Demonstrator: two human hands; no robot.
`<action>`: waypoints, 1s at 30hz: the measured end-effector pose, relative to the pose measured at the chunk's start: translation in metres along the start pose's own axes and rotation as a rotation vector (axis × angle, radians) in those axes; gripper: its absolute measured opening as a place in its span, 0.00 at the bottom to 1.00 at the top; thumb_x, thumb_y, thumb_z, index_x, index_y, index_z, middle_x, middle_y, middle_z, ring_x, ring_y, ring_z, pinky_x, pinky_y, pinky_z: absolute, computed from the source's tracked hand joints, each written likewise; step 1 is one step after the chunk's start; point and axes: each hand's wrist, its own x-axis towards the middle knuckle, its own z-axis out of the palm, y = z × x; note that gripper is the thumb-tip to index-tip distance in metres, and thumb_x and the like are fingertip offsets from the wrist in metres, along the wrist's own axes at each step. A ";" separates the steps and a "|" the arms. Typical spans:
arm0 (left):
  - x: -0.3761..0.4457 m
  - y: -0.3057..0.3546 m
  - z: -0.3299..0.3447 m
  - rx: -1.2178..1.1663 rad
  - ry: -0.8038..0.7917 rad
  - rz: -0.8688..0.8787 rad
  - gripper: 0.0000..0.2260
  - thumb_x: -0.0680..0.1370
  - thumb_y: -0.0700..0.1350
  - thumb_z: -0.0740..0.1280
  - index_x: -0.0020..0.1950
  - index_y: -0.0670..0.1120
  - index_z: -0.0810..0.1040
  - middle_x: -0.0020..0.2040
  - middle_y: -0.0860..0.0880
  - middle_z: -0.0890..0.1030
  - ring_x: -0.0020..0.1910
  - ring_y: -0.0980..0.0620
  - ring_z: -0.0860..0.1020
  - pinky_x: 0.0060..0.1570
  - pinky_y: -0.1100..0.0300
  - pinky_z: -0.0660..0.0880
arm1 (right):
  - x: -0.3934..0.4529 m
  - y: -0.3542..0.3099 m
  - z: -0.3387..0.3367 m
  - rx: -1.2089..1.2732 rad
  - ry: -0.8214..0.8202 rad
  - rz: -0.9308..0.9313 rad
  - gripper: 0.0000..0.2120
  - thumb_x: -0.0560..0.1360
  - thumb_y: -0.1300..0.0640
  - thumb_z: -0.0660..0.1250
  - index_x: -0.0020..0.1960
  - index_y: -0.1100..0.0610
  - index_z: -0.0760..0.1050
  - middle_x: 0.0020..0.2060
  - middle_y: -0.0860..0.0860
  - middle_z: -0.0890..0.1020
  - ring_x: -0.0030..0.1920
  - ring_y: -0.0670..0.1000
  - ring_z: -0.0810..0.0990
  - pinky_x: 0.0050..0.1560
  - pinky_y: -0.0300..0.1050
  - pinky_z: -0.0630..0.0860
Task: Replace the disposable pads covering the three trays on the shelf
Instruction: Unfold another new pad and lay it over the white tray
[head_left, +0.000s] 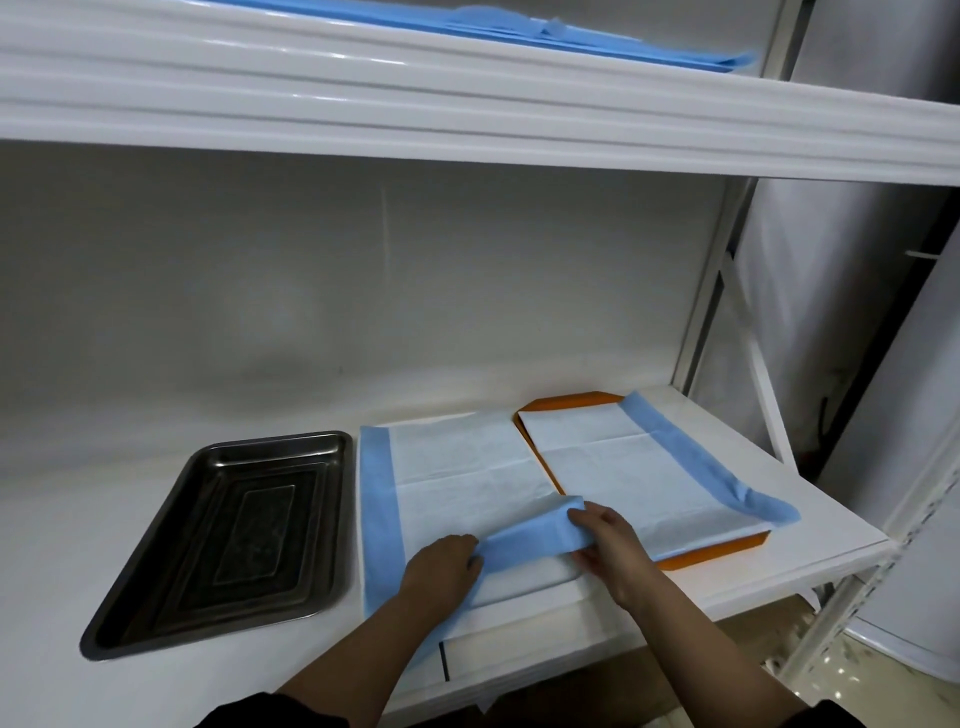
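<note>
From the head view, I have both hands on the middle pad (457, 467), which lies over the centre tray on the lower shelf (831, 530). My left hand (441, 569) and right hand (605, 540) each have fingers clamped on the blue near edge, folded up between them. The steel tray (218, 535) on the left sits bare; the orange tray (701, 553) on the right carries its own pad (623, 467). More blue pads (519, 31) lie on the upper shelf. I judge the pad light, limp and easily torn, so it is best gripped at the blue border, both corners together.
</note>
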 end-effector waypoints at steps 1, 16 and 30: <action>0.001 0.000 0.000 0.012 0.009 -0.005 0.13 0.83 0.48 0.54 0.59 0.43 0.74 0.58 0.46 0.78 0.58 0.51 0.75 0.51 0.61 0.67 | 0.002 -0.001 -0.002 -0.061 0.030 -0.036 0.16 0.76 0.61 0.67 0.62 0.58 0.71 0.55 0.58 0.76 0.52 0.56 0.76 0.54 0.49 0.77; 0.014 -0.001 0.006 0.201 0.154 -0.014 0.10 0.81 0.40 0.54 0.56 0.44 0.73 0.53 0.46 0.79 0.52 0.49 0.78 0.42 0.61 0.65 | 0.013 -0.009 -0.016 -1.371 -0.017 -0.787 0.17 0.75 0.50 0.67 0.63 0.48 0.72 0.59 0.47 0.69 0.54 0.46 0.75 0.53 0.37 0.75; 0.011 0.001 -0.005 0.498 0.126 0.255 0.15 0.55 0.39 0.79 0.35 0.46 0.77 0.28 0.48 0.77 0.25 0.50 0.77 0.23 0.64 0.63 | 0.037 -0.004 0.000 -1.965 -0.176 -1.305 0.13 0.53 0.58 0.81 0.31 0.52 0.78 0.28 0.48 0.77 0.30 0.49 0.77 0.25 0.39 0.69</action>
